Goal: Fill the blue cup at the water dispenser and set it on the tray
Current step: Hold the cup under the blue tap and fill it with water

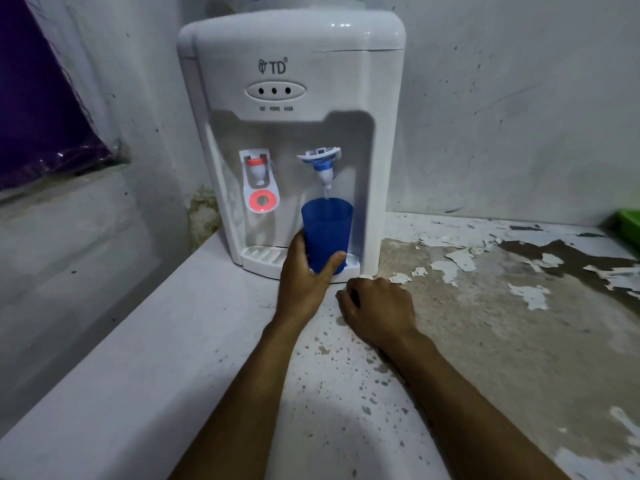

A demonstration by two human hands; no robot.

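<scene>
A white water dispenser (pixel 294 81) stands on the counter against the wall. The blue cup (pixel 327 230) is upright under the blue tap (pixel 322 164), whose lever is flipped up; a thin stream of water runs into the cup. My left hand (pixel 304 275) is wrapped around the cup's lower part, over the drip tray (pixel 259 258). Resting on the counter just right of it, my right hand (pixel 377 310) has its fingers curled with nothing in them. A green tray (pixel 625 225) shows only as a corner at the far right edge.
The red hot tap (pixel 258 174) is left of the blue one. The counter (pixel 485 306) has peeling white paint to the right. A purple sheet (pixel 38 98) hangs at the upper left. Walls close in behind and to the left.
</scene>
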